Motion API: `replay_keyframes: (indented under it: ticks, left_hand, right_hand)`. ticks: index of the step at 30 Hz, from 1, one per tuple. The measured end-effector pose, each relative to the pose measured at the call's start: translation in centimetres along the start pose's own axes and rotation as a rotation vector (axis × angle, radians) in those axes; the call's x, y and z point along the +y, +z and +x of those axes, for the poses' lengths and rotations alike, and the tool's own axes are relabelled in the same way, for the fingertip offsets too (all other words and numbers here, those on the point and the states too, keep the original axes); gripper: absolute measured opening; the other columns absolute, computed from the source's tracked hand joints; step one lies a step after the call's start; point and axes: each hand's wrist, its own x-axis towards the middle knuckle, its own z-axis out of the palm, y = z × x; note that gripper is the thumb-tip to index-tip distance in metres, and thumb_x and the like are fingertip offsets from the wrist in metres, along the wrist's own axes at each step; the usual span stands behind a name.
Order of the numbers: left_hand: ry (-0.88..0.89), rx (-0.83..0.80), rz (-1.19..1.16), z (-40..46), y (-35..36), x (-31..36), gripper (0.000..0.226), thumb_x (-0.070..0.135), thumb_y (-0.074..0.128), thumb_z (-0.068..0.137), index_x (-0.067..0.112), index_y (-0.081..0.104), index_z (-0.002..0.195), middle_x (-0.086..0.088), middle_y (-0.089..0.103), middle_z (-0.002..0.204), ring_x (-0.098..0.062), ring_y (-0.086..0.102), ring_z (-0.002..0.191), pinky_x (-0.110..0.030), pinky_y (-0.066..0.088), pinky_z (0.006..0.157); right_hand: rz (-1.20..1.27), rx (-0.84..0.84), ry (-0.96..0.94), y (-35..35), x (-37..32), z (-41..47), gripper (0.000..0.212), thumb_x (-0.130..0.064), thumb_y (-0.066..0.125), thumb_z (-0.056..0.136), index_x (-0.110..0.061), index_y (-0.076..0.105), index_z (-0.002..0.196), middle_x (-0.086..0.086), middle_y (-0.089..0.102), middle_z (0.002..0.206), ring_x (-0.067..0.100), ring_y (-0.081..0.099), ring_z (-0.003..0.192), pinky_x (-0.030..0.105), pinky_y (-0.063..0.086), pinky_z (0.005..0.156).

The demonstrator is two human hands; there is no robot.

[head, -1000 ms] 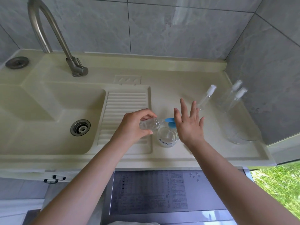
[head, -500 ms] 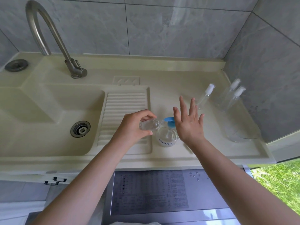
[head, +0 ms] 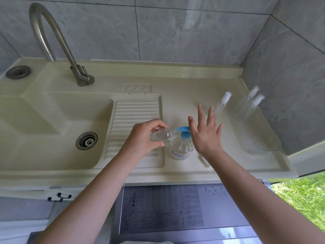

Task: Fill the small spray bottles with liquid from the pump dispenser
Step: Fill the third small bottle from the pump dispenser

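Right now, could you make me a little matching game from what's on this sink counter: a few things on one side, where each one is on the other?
Things:
1. small bottle
2. pump dispenser
3. tap
4. drain

Places:
A. bottom of the basin
B. gripped in the left hand
C. behind the basin, arching up
D. standing beside the ribbed board

Pairs: 1-B, 2-D, 3-C, 4-A

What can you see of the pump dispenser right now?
The pump dispenser is a clear, round plastic bottle with a blue pump head and a printed label low on its front. It stands upright on the counter beside the ribbed drainboard. The right hand is open at the pump; the small bottle meets its spout.
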Motion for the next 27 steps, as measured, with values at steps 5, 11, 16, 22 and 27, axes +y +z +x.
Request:
replay_keyframes:
  ticks: [5, 11, 16, 22, 27]
  left_hand:
    - [0.0, 0.001, 0.005, 0.0, -0.1, -0.2, 0.052, 0.005, 0.09, 0.059, 0.028, 0.071, 0.102, 0.015, 0.072, 0.095, 0.001, 0.063, 0.094, 0.002, 0.036, 0.078]
    - [-0.001, 0.006, 0.002, 0.2, -0.2, -0.1, 0.051, 0.005, 0.089, 0.06, 0.028, 0.071, 0.102, 0.016, 0.072, 0.094, 0.008, 0.061, 0.093, 0.003, 0.036, 0.077]
    - [-0.006, 0.007, 0.011, 0.1, -0.2, 0.0, 0.051, 0.006, 0.09, 0.06, 0.03, 0.07, 0.102, 0.017, 0.071, 0.095, 0.009, 0.06, 0.093, 0.003, 0.036, 0.077]
    - [0.003, 0.003, -0.005, 0.2, -0.1, 0.2, 0.051, 0.005, 0.089, 0.061, 0.03, 0.07, 0.101, 0.017, 0.071, 0.094, 0.009, 0.061, 0.093, 0.002, 0.037, 0.078]
    - [0.01, 0.0, 0.004, 0.2, -0.2, 0.3, 0.052, 0.004, 0.089, 0.061, 0.028, 0.071, 0.103, 0.015, 0.072, 0.096, 0.004, 0.062, 0.094, 0.002, 0.037, 0.078]
  right_hand:
    - [-0.089, -0.024, -0.045, 0.5, 0.4, 0.2, 0.066, -0.055, 0.008, 0.096, -0.036, 0.002, 0.16, 0.009, -0.019, 0.166, 0.034, -0.011, 0.153, 0.058, -0.002, 0.121]
    - [-0.039, -0.027, -0.041, 0.8, 0.2, 0.1, 0.071, -0.055, 0.003, 0.091, -0.037, 0.003, 0.159, 0.007, -0.016, 0.167, 0.032, -0.009, 0.154, 0.056, -0.001, 0.123]
    - [0.039, 0.034, -0.036, -0.6, -0.1, 0.0, 0.067, -0.059, 0.024, 0.101, -0.037, -0.001, 0.159, 0.009, -0.016, 0.166, 0.03, -0.008, 0.154, 0.054, -0.005, 0.122]
    - [-0.137, 0.017, -0.046, 0.1, -0.3, 0.0, 0.061, -0.052, 0.016, 0.104, -0.039, -0.006, 0.159, 0.009, -0.017, 0.166, 0.031, -0.009, 0.154, 0.054, -0.005, 0.122]
    - [-0.097, 0.071, -0.072, -0.7, -0.3, 0.1, 0.067, -0.06, 0.021, 0.101, -0.037, -0.005, 0.159, 0.009, -0.016, 0.167, 0.03, -0.01, 0.154, 0.055, -0.008, 0.12]
